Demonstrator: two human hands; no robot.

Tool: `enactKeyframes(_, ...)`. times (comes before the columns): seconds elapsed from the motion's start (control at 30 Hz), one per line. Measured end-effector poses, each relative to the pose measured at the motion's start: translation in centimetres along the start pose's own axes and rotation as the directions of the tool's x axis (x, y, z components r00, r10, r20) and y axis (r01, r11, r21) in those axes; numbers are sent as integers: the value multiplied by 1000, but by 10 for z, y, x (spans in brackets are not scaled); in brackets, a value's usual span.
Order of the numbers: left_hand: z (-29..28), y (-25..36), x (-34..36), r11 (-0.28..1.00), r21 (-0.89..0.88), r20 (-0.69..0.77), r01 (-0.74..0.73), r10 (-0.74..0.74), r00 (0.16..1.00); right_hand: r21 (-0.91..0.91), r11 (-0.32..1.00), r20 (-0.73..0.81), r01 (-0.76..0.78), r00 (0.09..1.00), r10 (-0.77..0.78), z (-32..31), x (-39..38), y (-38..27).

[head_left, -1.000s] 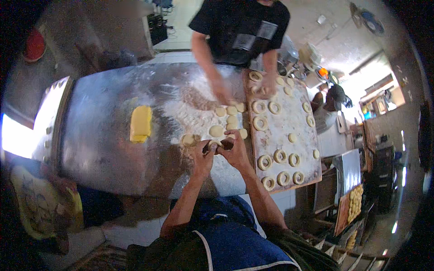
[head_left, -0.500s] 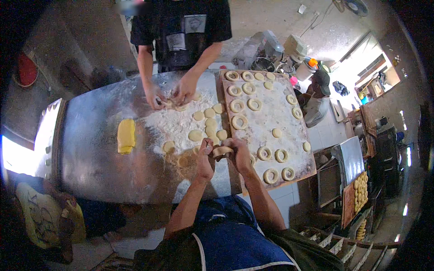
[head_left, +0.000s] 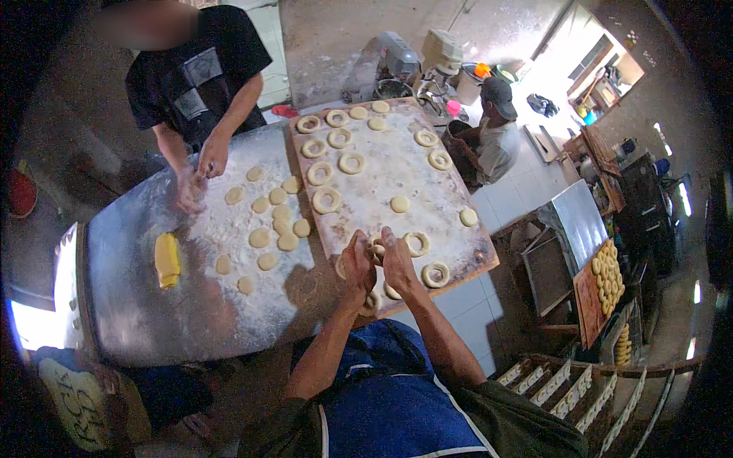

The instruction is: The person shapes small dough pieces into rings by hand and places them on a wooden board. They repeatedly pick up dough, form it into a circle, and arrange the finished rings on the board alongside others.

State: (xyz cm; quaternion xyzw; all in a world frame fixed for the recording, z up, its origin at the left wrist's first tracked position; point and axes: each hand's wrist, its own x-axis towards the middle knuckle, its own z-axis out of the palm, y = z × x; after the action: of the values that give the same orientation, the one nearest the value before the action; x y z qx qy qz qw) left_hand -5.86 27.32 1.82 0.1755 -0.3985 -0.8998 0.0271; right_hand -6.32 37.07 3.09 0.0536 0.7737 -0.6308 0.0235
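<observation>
- Above the near side of a floured board [head_left: 393, 172], the left hand [head_left: 356, 267] and right hand [head_left: 398, 269] face each other, thumbs and fingers drawn in to pinch a piece of dough [head_left: 378, 249] between them; its long axis is hidden.
- Just beside the right hand, the nearer of the two, a dough ring [head_left: 426, 245] lies on the board.
- Beyond the held piece rests a dough disc [head_left: 400, 204].
- Farther left, dough rounds [head_left: 260, 239] dot the surface [head_left: 137, 328].
- Across it stands a co-worker in black [head_left: 229, 76].
</observation>
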Motion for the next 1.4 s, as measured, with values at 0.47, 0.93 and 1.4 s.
enactKeyframes(0.47, 73, -100, -24, -373, 310, 917, -874, 358, 173, -19, 978, -199, -210, 959, 202, -148, -39, 16)
enactKeyframes(0.93, 135, -110, -14, 5, 748, 636, -663, -288, 716, -627, 774, -298, -94, 946, -127, -249, -32, 48)
enactKeyframes(1.4, -40, 72, -43, 41, 891, 431, -452, 236, 871, -799, 596, 51, 78, 997, -62, -253, 98, 64)
